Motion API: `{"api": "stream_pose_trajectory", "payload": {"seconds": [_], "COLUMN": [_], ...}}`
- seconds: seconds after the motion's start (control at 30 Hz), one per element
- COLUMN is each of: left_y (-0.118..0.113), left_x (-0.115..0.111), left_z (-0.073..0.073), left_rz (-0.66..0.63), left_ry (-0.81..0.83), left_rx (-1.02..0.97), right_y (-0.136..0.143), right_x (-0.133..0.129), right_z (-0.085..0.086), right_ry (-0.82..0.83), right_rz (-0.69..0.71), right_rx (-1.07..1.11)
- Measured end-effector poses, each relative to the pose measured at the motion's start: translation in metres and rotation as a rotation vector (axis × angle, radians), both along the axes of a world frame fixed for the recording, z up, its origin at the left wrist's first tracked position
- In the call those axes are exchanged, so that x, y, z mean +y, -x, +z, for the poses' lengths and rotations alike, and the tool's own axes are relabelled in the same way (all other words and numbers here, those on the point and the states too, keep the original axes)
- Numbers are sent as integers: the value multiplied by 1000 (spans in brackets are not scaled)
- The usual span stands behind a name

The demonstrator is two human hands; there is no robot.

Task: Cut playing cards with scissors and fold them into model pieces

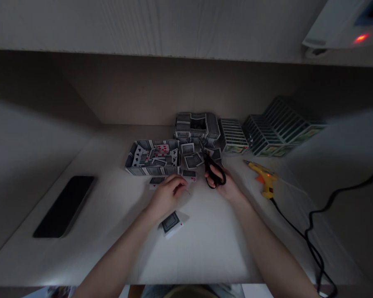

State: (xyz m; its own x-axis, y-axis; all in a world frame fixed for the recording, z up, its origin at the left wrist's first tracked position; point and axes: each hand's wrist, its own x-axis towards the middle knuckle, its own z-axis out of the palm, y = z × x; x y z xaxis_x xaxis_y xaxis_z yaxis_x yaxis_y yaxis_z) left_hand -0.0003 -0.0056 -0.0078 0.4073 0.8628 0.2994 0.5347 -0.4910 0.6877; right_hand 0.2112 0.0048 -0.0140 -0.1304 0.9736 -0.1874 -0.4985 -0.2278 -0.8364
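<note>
My right hand (225,186) is wrapped round a pair of black-handled scissors (213,169), blades pointing away from me. My left hand (169,192) is closed in a pinch; a thin sliver shows by its fingertips, too small to name. Just beyond it lie cut playing-card pieces (189,175). An open box made of playing cards (152,170) holds loose cards. Several patterned card pieces (193,160) lie between that box and the scissors. Nearer me, a small stack of cards (170,223) rests on the table.
A yellow glue gun (267,178) with a lit red light lies at right, its black cord (310,231) trailing forward. Card-built structures (197,124) and stepped card blocks (276,128) stand at the back wall. A black phone (65,207) lies left. A shelf (174,29) overhangs the table.
</note>
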Motion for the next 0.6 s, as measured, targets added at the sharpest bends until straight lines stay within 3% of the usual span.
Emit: {"api": "stream_pose_trajectory", "payload": {"seconds": [0.27, 0.6], "left_y": [2, -2], "left_x": [1, -4], "left_z": [-2, 1], "left_rz": [-67, -76], "left_ry": [93, 23], "left_rx": [215, 405], "right_y": [0, 1], "right_x": [0, -1], "right_z": [-2, 1], "right_ry": [4, 23], "right_rz": [-5, -7], "right_rx": [-3, 3]}}
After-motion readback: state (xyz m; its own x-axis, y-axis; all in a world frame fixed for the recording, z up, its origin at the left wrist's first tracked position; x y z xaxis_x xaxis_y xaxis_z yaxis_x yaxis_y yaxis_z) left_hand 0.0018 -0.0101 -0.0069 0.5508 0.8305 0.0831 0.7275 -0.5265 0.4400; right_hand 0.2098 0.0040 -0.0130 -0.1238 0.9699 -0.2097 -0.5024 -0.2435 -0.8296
